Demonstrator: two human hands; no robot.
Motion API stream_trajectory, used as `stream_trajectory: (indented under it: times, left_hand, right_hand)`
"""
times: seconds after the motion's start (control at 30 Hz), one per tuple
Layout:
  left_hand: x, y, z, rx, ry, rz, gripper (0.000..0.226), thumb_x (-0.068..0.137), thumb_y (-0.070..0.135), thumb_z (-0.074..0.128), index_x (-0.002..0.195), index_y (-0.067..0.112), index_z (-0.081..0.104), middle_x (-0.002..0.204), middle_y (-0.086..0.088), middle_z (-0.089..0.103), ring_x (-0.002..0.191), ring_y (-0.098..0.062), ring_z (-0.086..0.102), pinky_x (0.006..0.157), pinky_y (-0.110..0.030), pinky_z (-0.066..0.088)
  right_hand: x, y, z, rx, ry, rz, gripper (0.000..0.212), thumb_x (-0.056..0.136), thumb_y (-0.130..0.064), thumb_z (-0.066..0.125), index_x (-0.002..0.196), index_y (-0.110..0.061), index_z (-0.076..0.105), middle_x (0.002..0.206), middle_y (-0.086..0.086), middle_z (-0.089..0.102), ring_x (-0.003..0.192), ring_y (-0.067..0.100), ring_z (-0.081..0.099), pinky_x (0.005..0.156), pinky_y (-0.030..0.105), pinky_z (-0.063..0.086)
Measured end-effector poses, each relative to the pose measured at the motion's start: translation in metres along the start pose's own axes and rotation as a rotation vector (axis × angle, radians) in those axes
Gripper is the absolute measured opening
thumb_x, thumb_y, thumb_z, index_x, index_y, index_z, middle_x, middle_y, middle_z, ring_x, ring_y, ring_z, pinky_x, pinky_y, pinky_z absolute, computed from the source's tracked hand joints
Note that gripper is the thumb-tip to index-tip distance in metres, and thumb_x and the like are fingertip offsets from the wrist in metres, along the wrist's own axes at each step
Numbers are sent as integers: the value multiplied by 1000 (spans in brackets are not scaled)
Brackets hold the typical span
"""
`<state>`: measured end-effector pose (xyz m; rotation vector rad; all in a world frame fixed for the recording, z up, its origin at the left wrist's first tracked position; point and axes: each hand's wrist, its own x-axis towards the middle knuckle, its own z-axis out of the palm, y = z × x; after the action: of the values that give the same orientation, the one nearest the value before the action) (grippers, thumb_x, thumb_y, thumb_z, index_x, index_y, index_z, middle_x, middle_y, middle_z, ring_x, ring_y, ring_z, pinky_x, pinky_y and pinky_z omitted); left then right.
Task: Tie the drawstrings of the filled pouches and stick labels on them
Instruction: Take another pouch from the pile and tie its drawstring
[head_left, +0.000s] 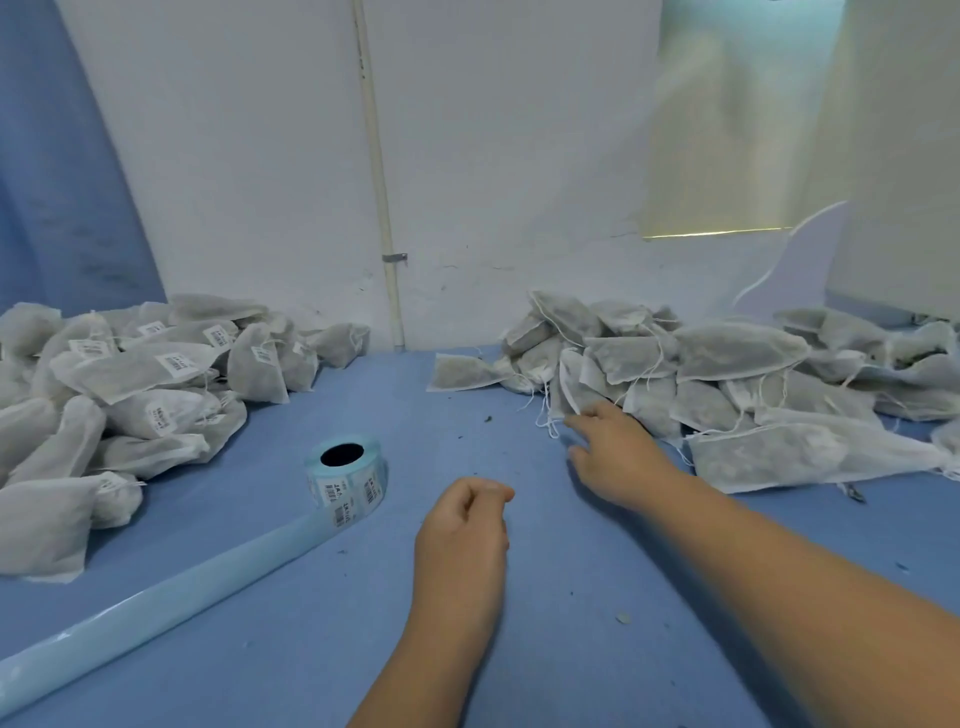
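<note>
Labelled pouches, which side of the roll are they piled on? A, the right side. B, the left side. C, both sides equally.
B: the left pile shows barcode labels on its pouches and lies left of the roll, while no labels show on the right pile.

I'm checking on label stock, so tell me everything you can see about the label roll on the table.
The label roll is pale blue paper wound round a dark hollow core, which shows at its top. White barcode labels sit on the outer wrap facing the camera. It rests on the blue table. A long, glossy blue backing strip, bare of labels, trails from its base toward the lower left edge. The left hand is to its right and does not touch it.
</note>
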<state>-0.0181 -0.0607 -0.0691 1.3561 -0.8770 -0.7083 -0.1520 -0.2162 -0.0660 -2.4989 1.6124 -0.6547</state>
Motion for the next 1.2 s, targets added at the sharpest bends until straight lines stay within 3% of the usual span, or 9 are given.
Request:
stream_trajectory:
  times: [0.13, 0.23, 0.53, 0.7, 0.8, 0.87, 0.97, 1.1, 1.2]
  left_hand:
    - [2, -1, -1, -1, -11, -5, 19, 89, 17, 54, 76, 16, 67, 48, 12, 46, 40, -4, 36, 39, -12, 29]
    - [3, -2, -2, -32, -14, -32, 19, 89, 17, 54, 76, 18, 67, 50, 10, 46, 40, -6, 35, 39, -13, 29]
    - [5, -6, -1, -32, -39, -17, 19, 91, 17, 54, 76, 19, 66, 48, 13, 46, 40, -1, 38, 40, -10, 30]
    - [7, -10, 0, -16, 6, 26, 13, 91, 20, 58, 79, 21, 64, 59, 13, 58, 46, 0, 46, 48, -10, 38]
    - [8, -7, 0, -147, 20, -52, 6, 93, 18, 60, 96, 19, 64, 71, 3, 64, 49, -10, 54, 54, -25, 47]
    - [9, -4, -3, -283, 16, -99, 12, 94, 21, 61, 104, 14, 63, 80, 2, 67, 59, -11, 63, 64, -30, 52]
    - [3, 1, -7, -342, -42, -113, 28, 93, 36, 60, 106, 11, 64, 100, -4, 70, 93, -17, 70, 80, -29, 56]
    - [-12, 13, -8, -305, -143, -144, 60, 80, 52, 61, 117, 4, 61, 109, -19, 71, 103, -30, 69, 97, -48, 52]
    - [-16, 14, -12, -237, -126, -151, 42, 88, 37, 67, 121, 13, 60, 114, -15, 70, 105, -32, 68, 98, -51, 51]
  right_hand:
    - [21, 4, -4, -270, -99, 108, 42, 94, -42, 45, 134, -29, 48, 148, -1, 31, 126, 31, 42, 101, 44, 37]
    - [29, 5, -7, -384, -113, 178, 42, 95, -47, 43, 134, -33, 46, 149, 5, 24, 127, 32, 42, 101, 46, 36]
    - [30, -1, 0, -331, -118, 238, 46, 96, -44, 40, 133, -20, 52, 137, 11, 42, 123, 34, 44, 103, 44, 38]
    - [-12, -15, -4, -115, -10, 114, 40, 93, -45, 45, 129, -31, 52, 124, 5, 47, 116, 30, 49, 95, 40, 43]
    - [-52, -34, -12, -50, 9, 9, 39, 92, -46, 47, 129, -36, 51, 119, -1, 48, 112, 25, 50, 92, 38, 43]
    - [-82, -48, -19, -31, 3, -42, 40, 91, -48, 48, 130, -39, 48, 117, -3, 47, 108, 23, 50, 90, 35, 43]
    - [-124, -69, -27, -30, -33, -131, 44, 89, -50, 45, 132, -41, 40, 118, -5, 42, 109, 22, 48, 90, 34, 41]
    - [-154, -88, -31, 1, -43, -268, 42, 89, -48, 43, 131, -42, 39, 122, -7, 37, 114, 19, 41, 92, 34, 35]
    - [-163, -88, -29, 149, -53, -341, 38, 89, -44, 49, 127, -44, 46, 120, -9, 37, 110, 14, 44, 92, 30, 36]
